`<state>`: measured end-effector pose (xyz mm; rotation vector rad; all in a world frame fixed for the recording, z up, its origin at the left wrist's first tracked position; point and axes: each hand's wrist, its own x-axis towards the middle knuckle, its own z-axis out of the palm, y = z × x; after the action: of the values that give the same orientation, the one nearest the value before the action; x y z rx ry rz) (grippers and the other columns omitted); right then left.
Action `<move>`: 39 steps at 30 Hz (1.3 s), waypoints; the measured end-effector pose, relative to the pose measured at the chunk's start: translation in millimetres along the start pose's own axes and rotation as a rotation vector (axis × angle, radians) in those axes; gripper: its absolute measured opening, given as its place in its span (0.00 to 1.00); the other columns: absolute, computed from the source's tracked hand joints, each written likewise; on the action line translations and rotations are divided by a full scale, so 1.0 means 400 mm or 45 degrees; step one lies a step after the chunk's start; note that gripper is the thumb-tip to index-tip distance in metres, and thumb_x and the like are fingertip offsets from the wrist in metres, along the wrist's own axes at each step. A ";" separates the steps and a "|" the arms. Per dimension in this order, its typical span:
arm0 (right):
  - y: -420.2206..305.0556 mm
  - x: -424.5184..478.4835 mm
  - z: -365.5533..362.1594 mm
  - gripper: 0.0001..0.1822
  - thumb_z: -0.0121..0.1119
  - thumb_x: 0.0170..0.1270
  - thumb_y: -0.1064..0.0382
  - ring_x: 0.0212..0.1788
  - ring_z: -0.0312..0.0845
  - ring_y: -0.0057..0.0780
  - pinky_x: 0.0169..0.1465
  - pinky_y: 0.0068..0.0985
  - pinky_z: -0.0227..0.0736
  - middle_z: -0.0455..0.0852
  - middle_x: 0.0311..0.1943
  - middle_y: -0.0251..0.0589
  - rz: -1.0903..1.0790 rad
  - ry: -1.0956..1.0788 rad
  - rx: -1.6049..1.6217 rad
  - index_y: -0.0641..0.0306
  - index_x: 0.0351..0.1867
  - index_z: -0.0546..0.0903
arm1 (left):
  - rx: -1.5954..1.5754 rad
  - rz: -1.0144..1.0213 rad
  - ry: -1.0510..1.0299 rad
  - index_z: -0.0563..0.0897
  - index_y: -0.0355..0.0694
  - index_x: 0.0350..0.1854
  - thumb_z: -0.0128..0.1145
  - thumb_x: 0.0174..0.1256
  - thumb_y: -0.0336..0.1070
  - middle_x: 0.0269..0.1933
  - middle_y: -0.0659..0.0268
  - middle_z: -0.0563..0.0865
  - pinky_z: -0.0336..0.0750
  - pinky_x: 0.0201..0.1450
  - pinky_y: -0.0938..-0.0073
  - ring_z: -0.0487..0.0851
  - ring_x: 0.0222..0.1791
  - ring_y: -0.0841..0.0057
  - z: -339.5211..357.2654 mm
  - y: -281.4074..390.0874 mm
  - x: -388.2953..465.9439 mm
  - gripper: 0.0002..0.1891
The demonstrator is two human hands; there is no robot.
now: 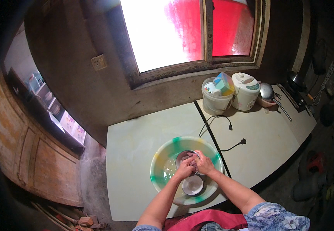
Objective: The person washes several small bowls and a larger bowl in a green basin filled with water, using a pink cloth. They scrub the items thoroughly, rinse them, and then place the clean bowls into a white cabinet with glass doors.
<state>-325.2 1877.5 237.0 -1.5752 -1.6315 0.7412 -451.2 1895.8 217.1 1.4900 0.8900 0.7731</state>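
Note:
A large plastic basin [158, 161], banded in green, yellow and white, stands on the table before me. Over it, my right hand [204, 164] grips a bowl [179, 161] by its right rim. My left hand [185, 169] reaches inside that bowl, its fingers pressed on a crumpled pinkish-grey, cloth-like item [194, 165]. The hands partly hide this item, so its exact kind is unclear. Nearer to me in the basin sits a second, white bowl [193, 184] with a dark rim. Another pale rim shows partly beneath my right hand.
Light-topped tables [132, 150] meet at a dark seam. Black power cords [236, 143] lie right of the basin. Along the wall stand a bucket [217, 101] of cups, a white rice cooker [245, 92] and a metal ladle [268, 92]. A wooden door [51, 167] is at left.

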 end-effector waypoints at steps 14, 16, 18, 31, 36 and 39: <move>0.049 0.074 -0.021 0.25 0.29 0.62 0.44 0.42 0.72 0.41 0.45 0.32 0.66 0.75 0.43 0.49 -0.018 -0.894 -0.139 0.57 0.47 0.71 | 2.226 1.179 -0.540 0.74 0.44 0.41 0.47 0.49 0.38 0.45 0.66 0.74 0.52 0.60 0.69 0.66 0.53 0.74 -0.071 0.023 -0.027 0.15; 0.044 0.072 -0.015 0.25 0.31 0.61 0.44 0.42 0.72 0.45 0.45 0.34 0.65 0.75 0.42 0.51 -0.110 -0.761 -0.208 0.58 0.45 0.71 | 2.129 0.944 -0.322 0.75 0.43 0.40 0.47 0.50 0.39 0.43 0.63 0.76 0.55 0.58 0.69 0.68 0.51 0.73 -0.043 0.006 -0.026 0.14; 0.049 0.072 -0.002 0.24 0.34 0.60 0.44 0.42 0.72 0.48 0.46 0.36 0.65 0.76 0.41 0.53 -0.073 -0.622 -0.196 0.59 0.44 0.72 | 1.989 0.674 -0.282 0.77 0.42 0.36 0.47 0.51 0.40 0.40 0.61 0.78 0.58 0.55 0.68 0.71 0.47 0.72 -0.035 0.007 -0.022 0.12; -0.009 0.023 0.014 0.24 0.41 0.58 0.44 0.39 0.72 0.53 0.42 0.39 0.67 0.77 0.37 0.55 0.044 -0.008 -0.126 0.61 0.48 0.69 | -0.904 -0.395 0.323 0.70 0.38 0.44 0.46 0.52 0.30 0.40 0.61 0.76 0.72 0.40 0.76 0.77 0.38 0.74 0.007 -0.008 0.013 0.15; -0.026 0.026 0.021 0.24 0.41 0.59 0.45 0.39 0.72 0.54 0.41 0.39 0.67 0.76 0.38 0.55 -0.177 0.145 -0.094 0.62 0.48 0.68 | -0.837 -0.116 0.604 0.64 0.39 0.52 0.47 0.50 0.27 0.42 0.63 0.72 0.70 0.43 0.76 0.73 0.41 0.74 0.043 -0.047 0.034 0.22; -0.009 0.037 0.005 0.23 0.43 0.59 0.46 0.39 0.72 0.53 0.41 0.39 0.68 0.77 0.37 0.54 -0.199 0.076 -0.089 0.61 0.48 0.69 | -0.418 -0.015 0.312 0.67 0.37 0.50 0.51 0.48 0.28 0.42 0.65 0.74 0.69 0.45 0.75 0.72 0.43 0.75 0.038 -0.023 0.022 0.22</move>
<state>-328.4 1891.9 240.4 -1.4837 -1.7298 0.5557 -434.9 1896.3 206.1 1.1159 0.9018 1.0548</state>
